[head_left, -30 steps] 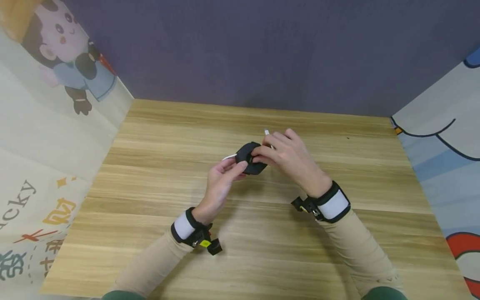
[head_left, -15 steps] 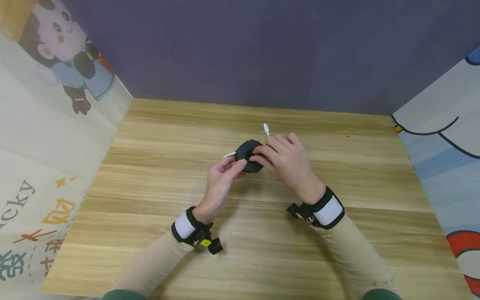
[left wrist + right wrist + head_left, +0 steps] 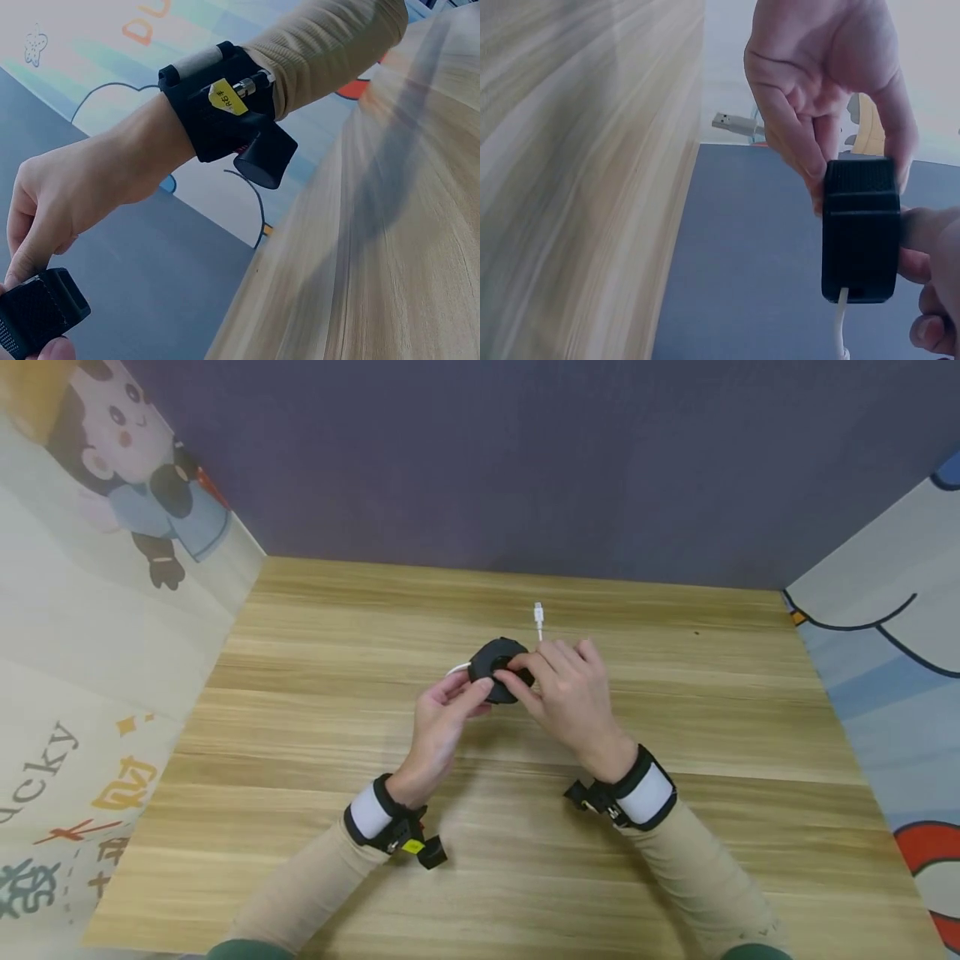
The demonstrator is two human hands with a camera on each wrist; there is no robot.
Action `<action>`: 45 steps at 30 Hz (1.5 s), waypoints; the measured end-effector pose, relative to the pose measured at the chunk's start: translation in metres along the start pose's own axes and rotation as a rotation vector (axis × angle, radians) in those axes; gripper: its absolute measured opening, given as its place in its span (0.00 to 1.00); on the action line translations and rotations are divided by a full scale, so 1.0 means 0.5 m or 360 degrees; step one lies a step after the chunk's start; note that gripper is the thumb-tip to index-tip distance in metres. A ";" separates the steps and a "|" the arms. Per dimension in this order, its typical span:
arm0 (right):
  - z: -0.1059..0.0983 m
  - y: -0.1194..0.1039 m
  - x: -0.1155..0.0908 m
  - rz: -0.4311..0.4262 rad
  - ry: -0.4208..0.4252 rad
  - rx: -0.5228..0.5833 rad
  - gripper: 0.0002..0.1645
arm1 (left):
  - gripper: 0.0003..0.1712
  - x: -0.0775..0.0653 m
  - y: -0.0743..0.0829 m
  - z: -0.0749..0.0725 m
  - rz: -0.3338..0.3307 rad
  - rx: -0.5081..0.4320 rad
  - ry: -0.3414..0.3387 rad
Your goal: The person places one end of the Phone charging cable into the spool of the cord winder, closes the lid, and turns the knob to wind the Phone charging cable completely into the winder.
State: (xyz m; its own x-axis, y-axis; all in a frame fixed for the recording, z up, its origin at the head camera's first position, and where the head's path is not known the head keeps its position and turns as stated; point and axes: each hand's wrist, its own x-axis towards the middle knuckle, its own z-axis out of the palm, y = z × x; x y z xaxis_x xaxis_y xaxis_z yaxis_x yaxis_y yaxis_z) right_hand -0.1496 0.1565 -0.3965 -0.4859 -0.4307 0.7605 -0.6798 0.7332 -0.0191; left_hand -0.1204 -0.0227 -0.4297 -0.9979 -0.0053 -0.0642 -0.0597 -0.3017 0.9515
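My left hand (image 3: 441,718) grips a black, many-sided cable winder (image 3: 489,657) by its near left edge, thumb on top. With thumb and index finger, my right hand (image 3: 573,693) pinches the winder at its round centre opening. White cable leaves the winder's left side, and a small white plug (image 3: 538,615) sticks up beyond the right hand. The right wrist view shows the winder's dark side (image 3: 861,240), white cable (image 3: 841,322) coming out of it, and a USB plug (image 3: 735,124) beside the left hand (image 3: 825,67). In the left wrist view the winder (image 3: 45,311) is partly cut off.
The hands are above a wood-grain table (image 3: 360,877). A dark purple panel (image 3: 525,468) stands along its far edge, and printed cartoon panels (image 3: 112,652) flank it. A wrist camera (image 3: 431,852) juts from the left wristband.
The right wrist has shifted left and nearer, its fingers staying at the winder's opening. The small plug now shows farther out above the right hand. The left hand has hardly moved.
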 end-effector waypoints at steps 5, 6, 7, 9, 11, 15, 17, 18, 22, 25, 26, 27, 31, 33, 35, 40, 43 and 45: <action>0.003 -0.008 -0.005 0.0074 0.0016 0.0015 0.18 | 0.18 -0.003 0.001 0.002 0.0024 -0.0007 0.0001; 0.003 -0.009 -0.006 0.0088 0.0019 0.0013 0.18 | 0.18 -0.003 0.001 0.002 0.0026 -0.0006 0.0002; 0.003 -0.011 -0.007 0.0101 0.0022 0.0005 0.18 | 0.18 -0.002 0.000 0.002 0.0027 -0.0008 0.0003; 0.004 -0.014 -0.008 0.0128 0.0034 -0.0004 0.18 | 0.18 -0.002 -0.001 0.003 0.0031 -0.0011 0.0006; 0.004 -0.017 -0.009 0.0152 0.0053 -0.0011 0.18 | 0.18 -0.002 -0.003 0.004 0.0037 -0.0010 0.0010; 0.007 -0.023 -0.012 0.0199 0.0080 -0.0028 0.19 | 0.19 -0.001 -0.005 0.005 0.0055 -0.0017 0.0012; 0.008 -0.027 -0.012 0.0226 0.0081 -0.0032 0.19 | 0.19 -0.002 -0.005 0.006 0.0059 -0.0025 0.0012; 0.008 -0.029 -0.012 0.0241 0.0075 -0.0034 0.19 | 0.19 -0.002 -0.005 0.006 0.0061 -0.0029 0.0010; 0.006 -0.037 -0.011 0.0305 0.0049 -0.0029 0.19 | 0.19 -0.003 -0.006 0.006 0.0057 -0.0032 0.0005; 0.004 -0.042 -0.009 0.0342 0.0034 -0.0030 0.18 | 0.19 -0.003 -0.009 0.005 0.0059 -0.0029 -0.0001; 0.004 -0.043 -0.009 0.0350 0.0029 -0.0032 0.18 | 0.19 -0.003 -0.010 0.004 0.0063 -0.0028 -0.0002; 0.004 -0.044 -0.008 0.0359 0.0027 -0.0031 0.18 | 0.19 -0.003 -0.010 0.004 0.0065 -0.0028 -0.0003; 0.005 -0.047 -0.007 0.0389 0.0022 -0.0027 0.18 | 0.18 -0.003 -0.011 0.005 0.0075 -0.0023 0.0000; 0.005 -0.048 -0.007 0.0401 0.0020 -0.0028 0.18 | 0.18 -0.004 -0.012 0.006 0.0074 -0.0024 0.0006; 0.006 -0.050 -0.008 0.0412 0.0008 -0.0034 0.18 | 0.19 -0.005 -0.013 0.007 0.0067 -0.0026 0.0015; 0.006 -0.054 -0.006 0.0462 -0.0027 -0.0037 0.18 | 0.20 -0.007 -0.015 0.010 0.0075 -0.0033 0.0031; 0.006 -0.057 -0.004 0.0506 -0.0039 -0.0033 0.19 | 0.20 -0.007 -0.017 0.012 0.0100 -0.0037 0.0041; 0.007 -0.059 -0.003 0.0528 -0.0049 -0.0037 0.19 | 0.20 -0.007 -0.018 0.013 0.0112 -0.0039 0.0050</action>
State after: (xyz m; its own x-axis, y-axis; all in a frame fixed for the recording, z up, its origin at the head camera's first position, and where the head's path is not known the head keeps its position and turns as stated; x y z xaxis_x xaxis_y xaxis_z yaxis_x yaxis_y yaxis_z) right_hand -0.1309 0.1338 -0.3992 -0.6951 -0.1820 0.6955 -0.4693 0.8478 -0.2472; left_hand -0.1165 -0.0136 -0.4362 -0.9984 -0.0569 -0.0073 0.0115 -0.3227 0.9464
